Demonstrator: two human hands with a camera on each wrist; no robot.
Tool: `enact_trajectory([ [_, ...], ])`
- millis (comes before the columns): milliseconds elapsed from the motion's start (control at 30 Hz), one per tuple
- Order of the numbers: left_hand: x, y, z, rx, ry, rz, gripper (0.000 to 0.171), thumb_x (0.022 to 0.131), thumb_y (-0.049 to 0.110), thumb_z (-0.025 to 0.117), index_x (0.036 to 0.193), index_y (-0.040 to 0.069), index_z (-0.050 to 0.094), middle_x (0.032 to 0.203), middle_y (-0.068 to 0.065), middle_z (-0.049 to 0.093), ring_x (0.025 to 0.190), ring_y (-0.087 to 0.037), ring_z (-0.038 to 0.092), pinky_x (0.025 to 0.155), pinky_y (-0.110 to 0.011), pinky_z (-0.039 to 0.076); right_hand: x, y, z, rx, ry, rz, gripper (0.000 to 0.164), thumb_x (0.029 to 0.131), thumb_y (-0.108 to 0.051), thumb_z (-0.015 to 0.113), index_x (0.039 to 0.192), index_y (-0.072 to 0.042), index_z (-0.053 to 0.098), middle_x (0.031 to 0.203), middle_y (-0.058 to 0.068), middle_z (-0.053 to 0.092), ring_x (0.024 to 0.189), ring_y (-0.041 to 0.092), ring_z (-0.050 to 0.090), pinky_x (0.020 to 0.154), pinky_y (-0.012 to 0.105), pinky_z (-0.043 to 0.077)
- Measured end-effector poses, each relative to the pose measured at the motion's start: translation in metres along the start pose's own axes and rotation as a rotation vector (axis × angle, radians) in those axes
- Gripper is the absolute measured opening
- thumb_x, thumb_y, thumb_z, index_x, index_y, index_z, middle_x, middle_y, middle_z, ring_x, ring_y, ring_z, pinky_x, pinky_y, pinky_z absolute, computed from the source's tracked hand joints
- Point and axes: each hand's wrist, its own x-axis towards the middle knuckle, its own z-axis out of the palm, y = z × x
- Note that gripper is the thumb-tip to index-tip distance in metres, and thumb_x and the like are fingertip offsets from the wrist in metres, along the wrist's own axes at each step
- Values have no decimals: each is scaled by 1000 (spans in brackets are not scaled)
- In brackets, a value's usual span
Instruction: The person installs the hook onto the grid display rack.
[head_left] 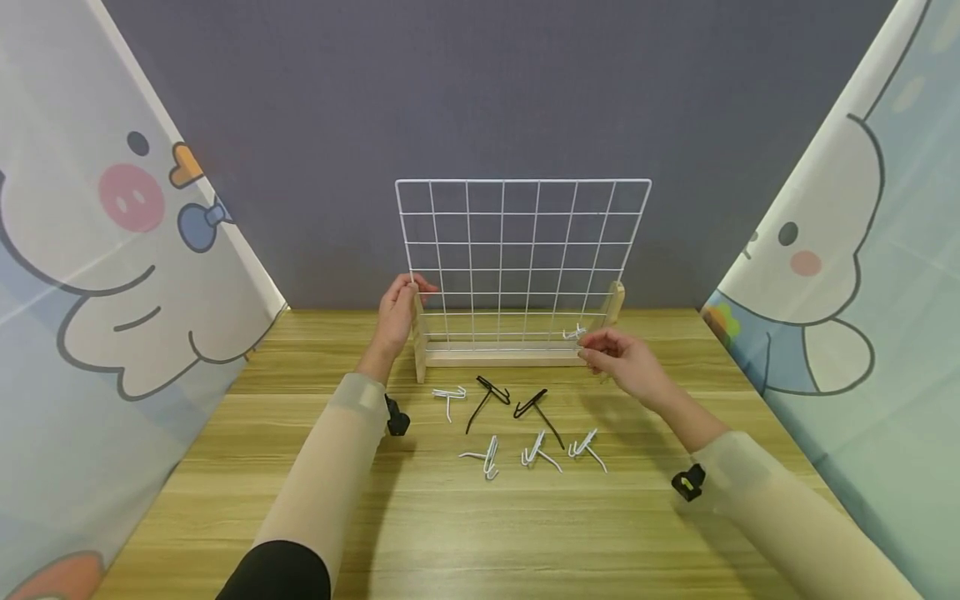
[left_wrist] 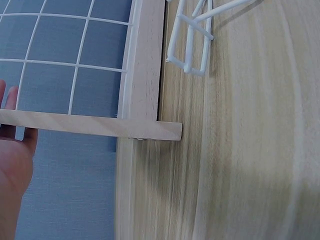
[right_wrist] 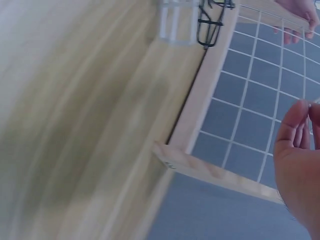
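A white wire grid panel (head_left: pixel 522 181) stands upright in a wooden stand (head_left: pixel 498 362). My left hand (head_left: pixel 393 317) grips the stand's left upright, with fingers on both sides of the wood (left_wrist: pixel 75 123) in the left wrist view. Near the grid's lower right corner, my right hand (head_left: pixel 632 367) pinches a small white hook (head_left: pixel 573 334) by its end. The hook is at the wires; whether it is hung on them I cannot tell. In the right wrist view, the fingertips (right_wrist: pixel 299 111) of that hand meet in front of the grid, largely covering the hook.
Before the stand lie two black hooks (head_left: pixel 489 392) and several white hooks, one at the left (head_left: pixel 449 394) and others nearer me (head_left: pixel 490 457). All rest on the wood-grain table (head_left: pixel 480 542). A grey panel stands behind; cartoon-printed curtains (head_left: pixel 97 250) flank both sides.
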Motion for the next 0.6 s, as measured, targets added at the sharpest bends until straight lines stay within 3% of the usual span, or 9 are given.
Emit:
enact_trajectory([
  [133, -1, 1, 1, -13, 0, 2, 26, 115, 9, 37, 112, 0, 61, 106, -1, 78, 110, -19, 72, 101, -29, 53, 7, -14, -4, 9, 42, -12, 29, 107, -14, 71, 130, 5, 70, 96, -13, 74, 87, 11, 72, 76, 21, 62],
  [233, -2, 2, 1, -17, 0, 2, 26, 115, 10, 37, 112, 0, 61, 101, 9, 76, 108, -14, 72, 101, -30, 53, 15, -26, -7, 74, 88, -63, 28, 107, -10, 71, 129, 6, 70, 96, -12, 75, 86, 9, 72, 79, 21, 65],
  [433, -2, 3, 1, 12, 6, -2, 26, 115, 11, 38, 112, 3, 62, 102, 10, 76, 108, -12, 72, 105, -32, 52, 32, -53, -14, 133, 187, -154, 17, 106, -15, 75, 120, -7, 77, 96, -7, 76, 82, 7, 71, 78, 21, 65],
  [600, -1, 2, 1, 14, 9, -5, 26, 114, 11, 39, 111, 4, 63, 102, 10, 76, 114, -24, 72, 103, -31, 53, 44, -73, -19, 133, 237, -171, 15, 105, -18, 76, 118, -11, 79, 95, -7, 76, 83, 11, 72, 78, 19, 64],
])
